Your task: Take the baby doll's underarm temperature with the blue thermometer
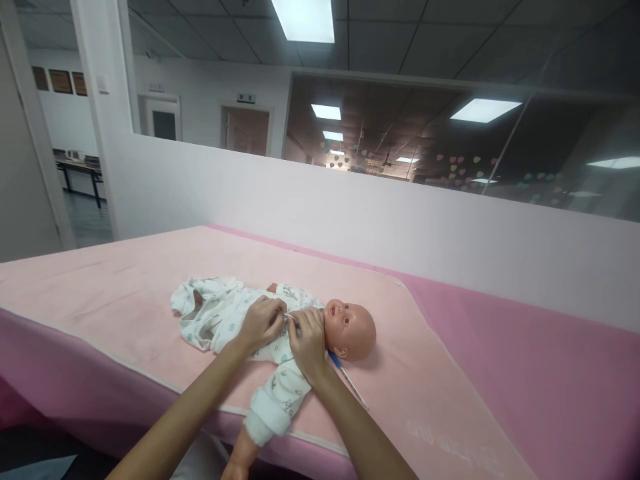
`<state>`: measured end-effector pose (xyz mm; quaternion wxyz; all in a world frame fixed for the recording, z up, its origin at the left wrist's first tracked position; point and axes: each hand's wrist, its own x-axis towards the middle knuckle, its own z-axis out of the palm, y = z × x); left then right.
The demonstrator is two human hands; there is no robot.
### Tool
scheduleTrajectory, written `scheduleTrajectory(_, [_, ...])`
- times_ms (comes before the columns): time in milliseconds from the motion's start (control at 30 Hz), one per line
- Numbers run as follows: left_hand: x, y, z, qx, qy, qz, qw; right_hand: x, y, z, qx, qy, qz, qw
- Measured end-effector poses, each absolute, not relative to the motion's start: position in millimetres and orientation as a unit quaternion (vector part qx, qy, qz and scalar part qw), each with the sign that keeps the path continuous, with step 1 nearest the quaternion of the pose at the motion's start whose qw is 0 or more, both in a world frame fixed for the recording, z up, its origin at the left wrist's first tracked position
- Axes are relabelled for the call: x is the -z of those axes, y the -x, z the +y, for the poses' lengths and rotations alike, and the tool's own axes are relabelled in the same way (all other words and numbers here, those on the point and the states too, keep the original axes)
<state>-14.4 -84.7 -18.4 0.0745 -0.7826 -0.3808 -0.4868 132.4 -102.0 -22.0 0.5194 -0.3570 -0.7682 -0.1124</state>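
A baby doll [353,330] lies on its back, head to the right, dressed in a white patterned baby outfit [217,317]. Both hands meet over its chest. My left hand [263,325] is closed, fingertips pinching the front of the outfit. Just beside it, below the doll's chin, my right hand [309,339] is also closed on the outfit's front. A small white strip of cloth shows between the fingertips; whether it is a tie or an edge I cannot tell. One sleeved doll arm [277,400] extends toward me over the table's front edge.
Under the doll spreads a pink pad [125,280] on a darker pink table cover [565,373]. A thin clear stick with a blue end, like a thermometer [350,380], lies near the doll's head, by my right wrist. A white half wall [350,213] with glass above borders the far side.
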Motion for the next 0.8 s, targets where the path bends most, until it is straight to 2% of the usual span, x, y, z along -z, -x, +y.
scheduleTrajectory(267, [14.7,16.4,-90.4,0.478,0.803,-0.352,0.042,22.2,-131.6,-102.1,0.102,0.361,-0.766,0.523])
scheduleTrajectory(800, [10.7,13.2,-94.0,0.475,0.790,-0.383,0.062,21.8,-131.5,-103.9,0.098,0.357,-0.770,0.520])
